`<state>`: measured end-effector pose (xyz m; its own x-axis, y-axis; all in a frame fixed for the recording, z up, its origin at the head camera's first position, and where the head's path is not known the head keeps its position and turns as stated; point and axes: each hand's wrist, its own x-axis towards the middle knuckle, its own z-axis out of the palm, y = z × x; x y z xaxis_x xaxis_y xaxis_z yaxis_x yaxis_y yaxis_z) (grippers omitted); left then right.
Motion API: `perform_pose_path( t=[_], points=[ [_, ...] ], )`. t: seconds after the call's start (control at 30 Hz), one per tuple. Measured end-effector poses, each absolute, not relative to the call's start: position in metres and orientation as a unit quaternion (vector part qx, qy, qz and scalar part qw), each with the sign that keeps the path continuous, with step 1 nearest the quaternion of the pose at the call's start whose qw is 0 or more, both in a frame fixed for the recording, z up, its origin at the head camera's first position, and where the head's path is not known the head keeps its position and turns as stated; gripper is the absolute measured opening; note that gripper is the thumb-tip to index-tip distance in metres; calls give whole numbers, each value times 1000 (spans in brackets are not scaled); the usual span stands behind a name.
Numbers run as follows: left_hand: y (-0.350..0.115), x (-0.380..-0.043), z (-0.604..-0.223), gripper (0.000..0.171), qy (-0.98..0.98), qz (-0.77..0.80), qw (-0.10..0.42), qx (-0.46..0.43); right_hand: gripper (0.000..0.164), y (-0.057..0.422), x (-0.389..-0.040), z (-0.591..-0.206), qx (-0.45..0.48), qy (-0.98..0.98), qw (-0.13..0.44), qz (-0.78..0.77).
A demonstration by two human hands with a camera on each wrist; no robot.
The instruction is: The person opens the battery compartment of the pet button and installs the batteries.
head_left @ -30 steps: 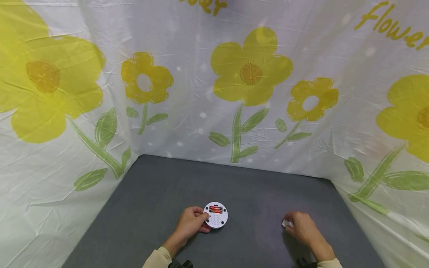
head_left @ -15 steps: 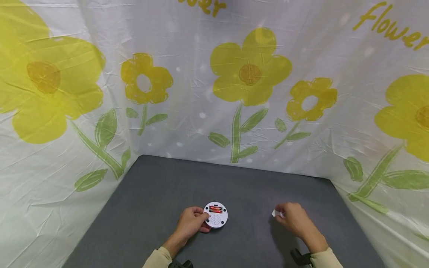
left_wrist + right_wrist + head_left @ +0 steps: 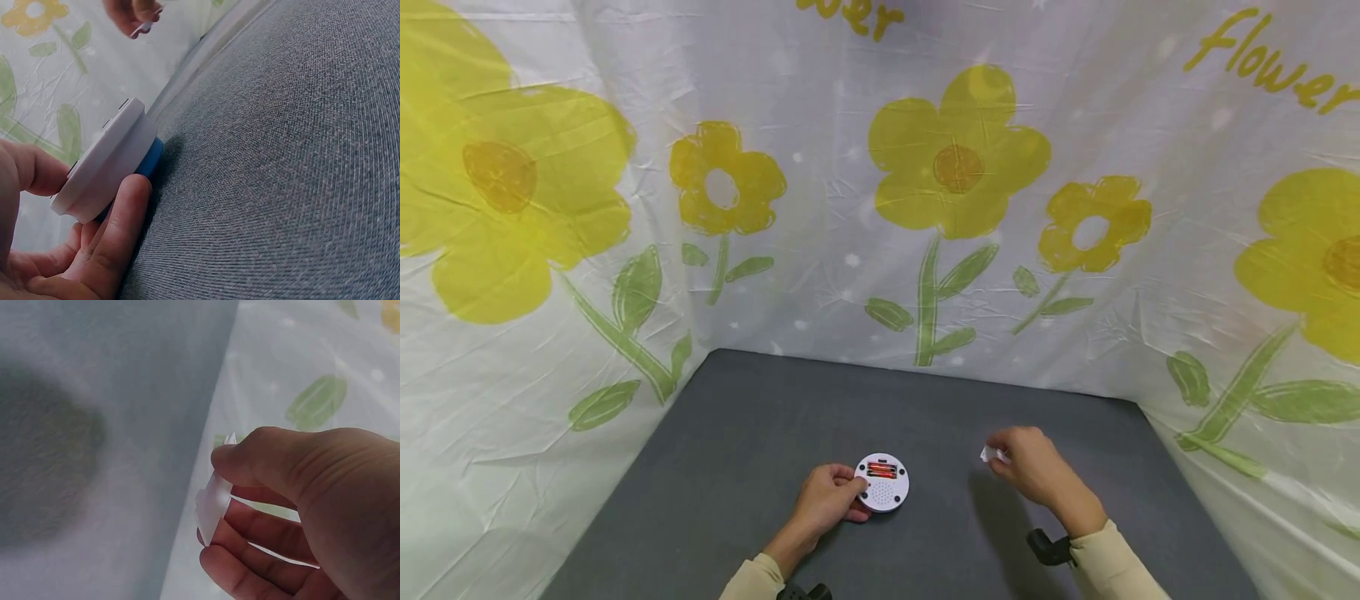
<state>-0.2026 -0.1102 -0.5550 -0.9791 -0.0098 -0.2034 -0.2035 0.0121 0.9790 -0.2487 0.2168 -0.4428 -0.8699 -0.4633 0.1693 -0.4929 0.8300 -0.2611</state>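
Note:
A round white device (image 3: 886,495) with speaker holes and several dark feet faces upward, its battery compartment uncovered and red batteries (image 3: 882,471) inside. My left hand (image 3: 826,498) grips its left side, thumb on top and fingers beneath. In the left wrist view a blue part (image 3: 150,159) shows under the white body, close over the tabletop; whether it touches cannot be told. Further right, my right hand (image 3: 1036,468) is raised above the table. It pinches a small flat white plastic battery cover (image 3: 215,503) between thumb and fingers.
The dark grey tabletop (image 3: 805,408) runs back to a white curtain (image 3: 820,292) printed with yellow flowers, which closes off the back and both sides. Black wrist straps (image 3: 1049,547) sit at both sleeves.
My right hand has moved left and away from me with the battery cover, towards the device. The left hand and the device have stayed in place.

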Motion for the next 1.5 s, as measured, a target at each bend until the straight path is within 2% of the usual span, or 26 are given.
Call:
perform_pose_path(
  t=[0.73,0.9,1.5],
  points=[
    [-109,-201,-555,27,710,697,70,-73,9,150,-262,-429,317,-934,65,153],
    [-109,-202,-554,28,711,695,70,-75,10,134,-264,-426,328,-931,53,151],
    [-111,-203,-555,28,709,699,70,-62,14,98,-267,-443,379,-912,53,148]
  ],
)
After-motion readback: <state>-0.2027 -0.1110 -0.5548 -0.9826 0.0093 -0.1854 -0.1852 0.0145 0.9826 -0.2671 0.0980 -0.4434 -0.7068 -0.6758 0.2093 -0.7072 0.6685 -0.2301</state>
